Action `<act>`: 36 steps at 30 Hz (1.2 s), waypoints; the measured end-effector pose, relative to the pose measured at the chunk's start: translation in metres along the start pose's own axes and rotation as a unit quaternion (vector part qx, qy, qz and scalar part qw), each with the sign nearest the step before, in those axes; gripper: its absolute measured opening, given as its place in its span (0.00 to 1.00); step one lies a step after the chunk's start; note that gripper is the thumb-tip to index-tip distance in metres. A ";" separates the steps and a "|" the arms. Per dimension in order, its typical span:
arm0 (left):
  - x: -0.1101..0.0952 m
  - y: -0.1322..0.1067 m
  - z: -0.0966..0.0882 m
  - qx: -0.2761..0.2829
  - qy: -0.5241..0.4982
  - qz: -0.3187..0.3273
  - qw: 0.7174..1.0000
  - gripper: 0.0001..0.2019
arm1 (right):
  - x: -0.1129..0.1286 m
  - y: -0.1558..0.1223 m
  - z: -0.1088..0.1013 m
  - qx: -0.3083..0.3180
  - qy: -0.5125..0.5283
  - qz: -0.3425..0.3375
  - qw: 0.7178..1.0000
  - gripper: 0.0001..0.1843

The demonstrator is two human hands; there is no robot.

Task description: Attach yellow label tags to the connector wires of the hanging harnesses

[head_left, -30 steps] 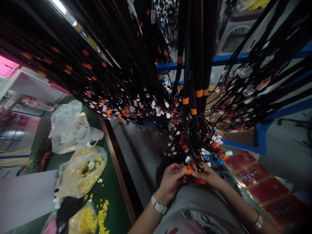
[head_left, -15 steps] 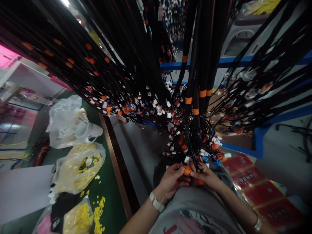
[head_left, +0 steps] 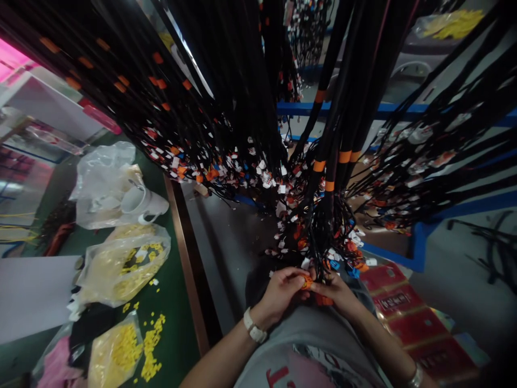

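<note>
Both hands meet low in the middle of the view, over my lap. My left hand (head_left: 281, 292), with a white watch on its wrist, pinches a small orange connector (head_left: 307, 281) from the left. My right hand (head_left: 338, 292) grips the same connector from the right, fingers closed. The connector sits at the end of a hanging bundle of black wires (head_left: 328, 178) banded with orange tape, whose many ends carry white, orange and blue plugs. More orange shows under my right fingers.
Dense curtains of black wire harnesses hang overhead. At left is a green-topped table (head_left: 181, 302) with clear bags of yellow parts (head_left: 125, 264), loose yellow parts, a white mug (head_left: 141, 202) and white paper. A blue frame (head_left: 416, 248) and red mats (head_left: 407, 318) lie at right.
The view has tilted, so the table and bags slid up and left. Both hands stay closed on the orange connector, held slightly closer to my body.
</note>
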State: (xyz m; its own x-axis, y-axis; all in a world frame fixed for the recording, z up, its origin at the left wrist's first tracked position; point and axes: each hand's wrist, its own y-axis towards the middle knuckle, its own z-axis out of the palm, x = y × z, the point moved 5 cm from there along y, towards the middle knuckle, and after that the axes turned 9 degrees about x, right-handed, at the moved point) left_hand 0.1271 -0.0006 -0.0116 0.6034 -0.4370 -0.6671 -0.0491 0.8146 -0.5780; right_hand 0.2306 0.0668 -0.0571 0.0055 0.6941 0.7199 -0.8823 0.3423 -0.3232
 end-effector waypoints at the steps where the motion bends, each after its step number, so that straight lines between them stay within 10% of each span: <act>1: -0.002 0.000 0.001 -0.010 0.023 0.010 1.000 0.17 | 0.001 0.000 0.002 0.009 0.006 0.001 1.000 0.13; 14: -0.007 -0.002 0.010 0.040 -0.001 0.042 0.998 0.17 | 0.006 -0.005 0.003 0.000 0.041 0.009 0.999 0.13; 23: -0.003 0.003 0.012 -0.009 0.087 0.092 0.992 0.14 | 0.006 -0.011 -0.008 -0.060 -0.020 0.020 0.998 0.15; 29: 0.000 0.003 0.003 0.063 0.150 0.040 0.986 0.20 | 0.022 -0.014 -0.005 -0.053 -0.168 -0.004 0.984 0.13; 36: -0.046 0.003 -0.042 -0.090 0.247 0.122 0.957 0.13 | 0.026 -0.020 0.017 -0.019 -0.340 0.038 0.939 0.09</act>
State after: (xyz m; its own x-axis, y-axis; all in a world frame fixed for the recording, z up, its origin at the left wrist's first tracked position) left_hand 0.0659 0.0057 -0.0024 0.1090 -0.4055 -0.9076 -0.3034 0.8559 -0.4188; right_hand 0.2406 0.0674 -0.0216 -0.3713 0.1569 0.9151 -0.8498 0.3397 -0.4031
